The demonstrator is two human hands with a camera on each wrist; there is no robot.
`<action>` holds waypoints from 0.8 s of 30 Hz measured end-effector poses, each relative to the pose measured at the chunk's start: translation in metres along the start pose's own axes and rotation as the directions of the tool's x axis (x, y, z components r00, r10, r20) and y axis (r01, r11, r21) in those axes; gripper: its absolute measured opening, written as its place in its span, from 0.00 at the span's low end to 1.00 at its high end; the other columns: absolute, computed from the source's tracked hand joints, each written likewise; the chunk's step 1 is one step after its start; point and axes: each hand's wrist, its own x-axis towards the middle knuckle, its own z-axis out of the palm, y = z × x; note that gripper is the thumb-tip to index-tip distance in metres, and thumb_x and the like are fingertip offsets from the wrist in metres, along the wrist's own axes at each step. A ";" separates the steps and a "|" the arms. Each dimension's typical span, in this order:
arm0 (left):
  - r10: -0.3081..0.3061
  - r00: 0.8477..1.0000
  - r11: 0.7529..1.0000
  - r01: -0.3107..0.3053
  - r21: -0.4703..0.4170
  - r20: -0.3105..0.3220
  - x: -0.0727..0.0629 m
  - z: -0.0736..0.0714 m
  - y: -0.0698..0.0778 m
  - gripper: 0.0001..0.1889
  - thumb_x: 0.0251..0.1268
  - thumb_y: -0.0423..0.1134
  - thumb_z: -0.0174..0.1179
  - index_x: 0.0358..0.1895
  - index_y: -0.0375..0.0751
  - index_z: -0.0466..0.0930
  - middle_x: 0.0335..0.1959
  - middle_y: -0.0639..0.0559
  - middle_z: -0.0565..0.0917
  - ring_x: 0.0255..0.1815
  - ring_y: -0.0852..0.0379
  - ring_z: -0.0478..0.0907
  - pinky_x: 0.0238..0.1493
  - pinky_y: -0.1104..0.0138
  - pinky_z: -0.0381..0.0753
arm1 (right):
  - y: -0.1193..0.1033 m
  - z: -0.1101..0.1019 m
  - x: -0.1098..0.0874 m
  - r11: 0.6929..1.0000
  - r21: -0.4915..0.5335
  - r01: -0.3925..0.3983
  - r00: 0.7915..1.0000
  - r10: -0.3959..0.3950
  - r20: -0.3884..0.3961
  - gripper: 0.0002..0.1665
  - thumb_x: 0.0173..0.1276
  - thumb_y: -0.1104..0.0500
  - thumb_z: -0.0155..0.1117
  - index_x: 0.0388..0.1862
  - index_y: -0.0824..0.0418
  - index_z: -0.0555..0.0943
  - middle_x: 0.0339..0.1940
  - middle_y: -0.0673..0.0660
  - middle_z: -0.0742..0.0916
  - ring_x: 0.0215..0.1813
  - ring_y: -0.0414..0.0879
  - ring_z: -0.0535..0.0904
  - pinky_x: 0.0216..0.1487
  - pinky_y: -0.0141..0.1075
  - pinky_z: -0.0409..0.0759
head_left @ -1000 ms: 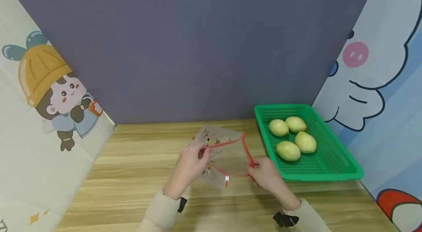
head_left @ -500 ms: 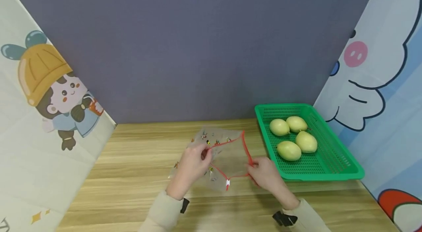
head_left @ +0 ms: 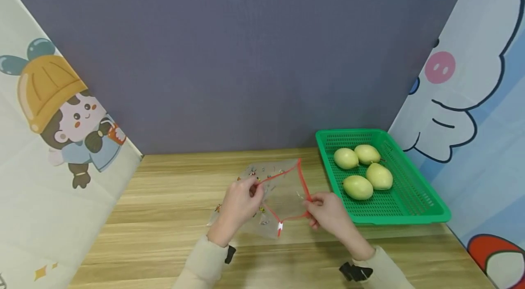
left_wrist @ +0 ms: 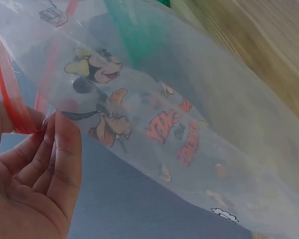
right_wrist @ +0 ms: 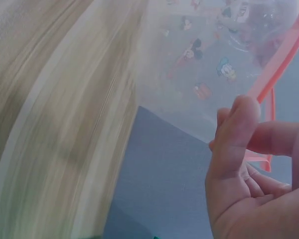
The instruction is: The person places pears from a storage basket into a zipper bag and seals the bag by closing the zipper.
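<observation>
Pinching red rim (head_left: 304, 181) of clear bag (left_wrist: 154, 109), your left hand (head_left: 241, 203) and right hand (head_left: 329, 213) are likely stopping it collapsing.

"How is the head view lit?"
"Evenly; soft shadows are cast on the light-brown, streaked wooden tabletop (head_left: 164, 198)."
"And the wrist views?"
"Duller, hazier; the clear, red-edged plastic bag (left_wrist: 149, 99) is rendered softly."

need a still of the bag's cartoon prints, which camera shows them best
Left wrist: the cartoon prints on the clear bag look largest. The head view shows them tiny; the right wrist view, small and faint.
</observation>
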 end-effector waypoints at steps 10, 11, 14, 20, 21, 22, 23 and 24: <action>-0.022 1.000 1.000 0.022 -0.001 0.012 0.000 0.002 -0.003 0.09 0.67 0.29 0.59 0.28 0.42 0.81 0.19 0.60 0.79 0.16 0.70 0.70 0.18 0.73 0.75 | -0.007 -0.008 0.001 0.993 -0.115 0.009 1.000 -0.007 0.015 0.09 0.70 0.64 0.65 0.45 0.70 0.84 0.21 0.53 0.84 0.20 0.46 0.82 0.21 0.37 0.84; -0.025 1.000 1.000 0.025 -0.001 0.013 0.000 0.002 -0.003 0.09 0.67 0.29 0.59 0.28 0.42 0.81 0.20 0.60 0.79 0.17 0.69 0.70 0.18 0.73 0.75 | -0.008 -0.009 0.001 0.989 -0.149 0.023 1.000 -0.020 0.021 0.09 0.70 0.64 0.66 0.44 0.69 0.85 0.21 0.52 0.84 0.20 0.46 0.82 0.21 0.36 0.83; -0.038 0.999 0.999 0.038 0.002 0.017 0.000 0.002 -0.004 0.09 0.67 0.30 0.59 0.27 0.43 0.81 0.20 0.60 0.79 0.17 0.69 0.71 0.19 0.73 0.75 | -0.012 -0.011 0.000 0.963 -0.261 0.073 0.997 -0.064 0.042 0.06 0.69 0.63 0.67 0.41 0.65 0.86 0.20 0.49 0.83 0.21 0.44 0.81 0.21 0.35 0.79; -0.054 0.998 0.999 0.054 0.003 0.021 0.000 0.000 -0.004 0.10 0.67 0.30 0.60 0.26 0.44 0.80 0.19 0.61 0.78 0.16 0.69 0.71 0.18 0.73 0.74 | -0.018 -0.015 -0.002 0.874 -0.458 0.162 0.987 -0.145 0.073 0.04 0.68 0.60 0.69 0.39 0.58 0.87 0.23 0.44 0.83 0.25 0.38 0.76 0.26 0.34 0.75; -0.055 0.998 0.998 0.055 0.003 0.022 -0.001 0.000 -0.004 0.10 0.67 0.30 0.60 0.26 0.44 0.80 0.19 0.61 0.78 0.16 0.69 0.71 0.18 0.73 0.74 | -0.020 -0.017 -0.003 0.862 -0.475 0.176 0.984 -0.158 0.077 0.04 0.68 0.60 0.68 0.39 0.58 0.88 0.24 0.44 0.83 0.26 0.38 0.76 0.27 0.34 0.76; -0.058 0.998 0.998 0.058 0.003 0.023 -0.001 0.000 -0.004 0.10 0.67 0.30 0.60 0.26 0.44 0.80 0.19 0.61 0.79 0.16 0.69 0.71 0.18 0.73 0.74 | -0.021 -0.018 -0.004 0.853 -0.489 0.185 0.983 -0.166 0.082 0.04 0.68 0.59 0.68 0.39 0.57 0.88 0.25 0.44 0.84 0.27 0.37 0.76 0.28 0.34 0.76; -0.058 0.998 0.998 0.058 0.005 0.021 -0.001 0.000 -0.004 0.09 0.67 0.30 0.60 0.26 0.44 0.80 0.19 0.61 0.79 0.17 0.69 0.71 0.18 0.73 0.74 | -0.024 -0.021 -0.005 0.844 -0.501 0.194 0.981 -0.174 0.086 0.05 0.68 0.59 0.68 0.39 0.57 0.88 0.26 0.44 0.84 0.27 0.37 0.76 0.28 0.34 0.77; -0.060 0.998 0.998 0.060 0.005 0.021 -0.001 0.000 -0.004 0.09 0.67 0.30 0.60 0.26 0.44 0.80 0.19 0.61 0.79 0.17 0.69 0.71 0.18 0.73 0.74 | -0.026 -0.023 -0.006 0.833 -0.513 0.207 0.978 -0.188 0.090 0.05 0.68 0.59 0.68 0.39 0.58 0.88 0.26 0.44 0.84 0.27 0.37 0.76 0.28 0.35 0.77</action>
